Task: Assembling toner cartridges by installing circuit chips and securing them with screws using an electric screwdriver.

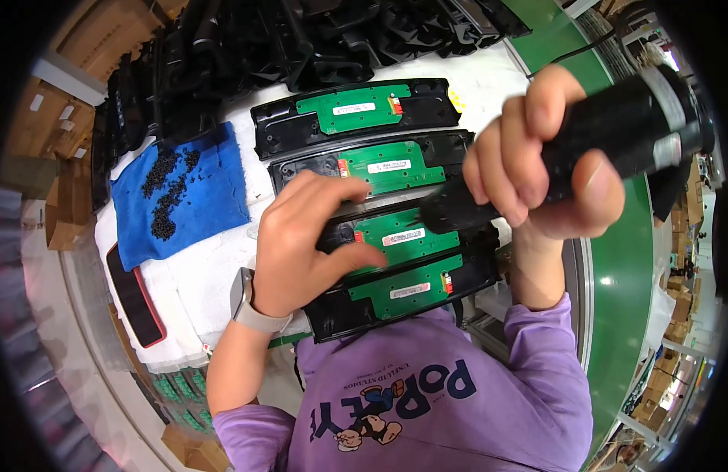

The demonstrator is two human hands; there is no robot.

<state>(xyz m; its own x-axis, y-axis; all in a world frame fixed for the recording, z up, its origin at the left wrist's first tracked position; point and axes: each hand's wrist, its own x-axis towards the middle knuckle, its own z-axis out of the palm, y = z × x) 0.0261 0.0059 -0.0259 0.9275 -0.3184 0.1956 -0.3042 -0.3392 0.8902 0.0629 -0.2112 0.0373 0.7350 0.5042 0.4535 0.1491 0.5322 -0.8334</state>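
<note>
My right hand point(529, 161) is wrapped round a black electric screwdriver point(620, 118), held tilted with its nose down to the left. The nose is over the third black plastic panel, close to its green circuit board point(389, 250); whether it touches cannot be seen. My left hand point(301, 240) reaches over the left end of that panel, thumb and index finger apart, holding nothing visible. Its other fingers are partly hidden. Similar boards lie in the far panel point(427, 93), the second panel point(454, 149) and the nearest panel point(336, 316).
A blue cloth point(218, 173) with heaps of small black screws point(163, 224) lies to the left. Beside it is a phone-like device point(136, 303) with a red edge. Black plastic parts point(301, 39) are piled along the back. Cardboard boxes point(69, 118) stand at far left.
</note>
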